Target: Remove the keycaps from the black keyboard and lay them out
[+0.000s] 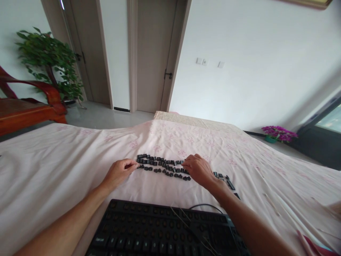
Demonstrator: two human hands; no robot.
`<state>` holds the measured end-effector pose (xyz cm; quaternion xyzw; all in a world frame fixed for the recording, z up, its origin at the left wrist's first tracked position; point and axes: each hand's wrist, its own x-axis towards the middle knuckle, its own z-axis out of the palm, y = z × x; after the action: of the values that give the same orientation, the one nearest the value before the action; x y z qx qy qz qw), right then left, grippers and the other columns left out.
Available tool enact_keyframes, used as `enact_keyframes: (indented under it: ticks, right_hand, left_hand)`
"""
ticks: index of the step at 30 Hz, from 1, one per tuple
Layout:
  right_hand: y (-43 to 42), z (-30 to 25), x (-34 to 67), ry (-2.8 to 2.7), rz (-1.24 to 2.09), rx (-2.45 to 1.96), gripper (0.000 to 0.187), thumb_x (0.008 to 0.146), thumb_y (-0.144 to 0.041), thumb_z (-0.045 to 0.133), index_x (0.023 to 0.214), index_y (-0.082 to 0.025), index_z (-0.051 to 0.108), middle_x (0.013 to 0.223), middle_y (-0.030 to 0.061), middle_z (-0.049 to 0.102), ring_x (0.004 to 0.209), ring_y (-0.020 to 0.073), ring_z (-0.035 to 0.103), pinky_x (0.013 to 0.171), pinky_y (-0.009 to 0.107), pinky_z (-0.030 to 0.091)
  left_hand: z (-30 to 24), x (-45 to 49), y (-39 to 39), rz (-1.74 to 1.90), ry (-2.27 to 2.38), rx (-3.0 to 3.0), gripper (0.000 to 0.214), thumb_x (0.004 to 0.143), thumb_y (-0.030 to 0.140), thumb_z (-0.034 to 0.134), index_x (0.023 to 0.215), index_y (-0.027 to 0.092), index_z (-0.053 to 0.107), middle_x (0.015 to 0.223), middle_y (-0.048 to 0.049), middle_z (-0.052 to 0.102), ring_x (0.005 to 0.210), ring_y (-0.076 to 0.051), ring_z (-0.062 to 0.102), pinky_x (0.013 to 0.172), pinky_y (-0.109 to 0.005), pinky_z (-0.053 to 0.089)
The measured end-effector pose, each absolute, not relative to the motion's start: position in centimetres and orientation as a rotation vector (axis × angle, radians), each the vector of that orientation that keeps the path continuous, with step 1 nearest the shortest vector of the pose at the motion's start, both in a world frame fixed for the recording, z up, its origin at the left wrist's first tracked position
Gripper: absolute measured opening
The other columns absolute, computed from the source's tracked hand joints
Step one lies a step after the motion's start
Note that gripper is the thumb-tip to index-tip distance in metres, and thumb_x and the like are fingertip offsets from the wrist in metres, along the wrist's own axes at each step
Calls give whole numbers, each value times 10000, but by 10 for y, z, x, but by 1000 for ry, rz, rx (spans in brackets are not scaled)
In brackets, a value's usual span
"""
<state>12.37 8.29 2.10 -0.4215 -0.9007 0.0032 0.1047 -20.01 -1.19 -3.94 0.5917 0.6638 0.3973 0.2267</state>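
Observation:
Small black keycaps (160, 163) lie in several uneven rows on the pink floral cloth. My left hand (119, 172) is at the left end of these rows, thumb and forefinger pinched together on a keycap there. Farther right, my right hand (198, 169) reaches over the rows with its fingers closed together at the keycaps; whatever is between its fingertips is hidden. Nearer to me is a black keyboard (149, 224). Its front row still carries lettered caps, while the rows behind look bare. A thin wire tool (183, 217) lies across the keyboard.
More keycaps, including a long one (230, 185), lie beside my right forearm. A black cable (205, 205) curves behind the keyboard. Past the cloth (170, 135) are doors, a wooden chair (29, 103), a green plant (50, 60) and purple flowers (279, 133).

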Motion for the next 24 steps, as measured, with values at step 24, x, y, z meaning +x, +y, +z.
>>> enact_keyframes:
  ticks: [24]
  right_hand:
    - [103, 8, 46, -2551, 158, -1289, 137, 781, -255, 692, 897, -282, 762, 1023, 5, 711, 1008, 219, 526, 834, 303, 391]
  left_hand:
    - [-43, -202, -13, 1173, 1780, 1648, 328, 805, 458, 573, 882, 190, 745, 838, -28, 745, 794, -210, 669, 712, -257, 461]
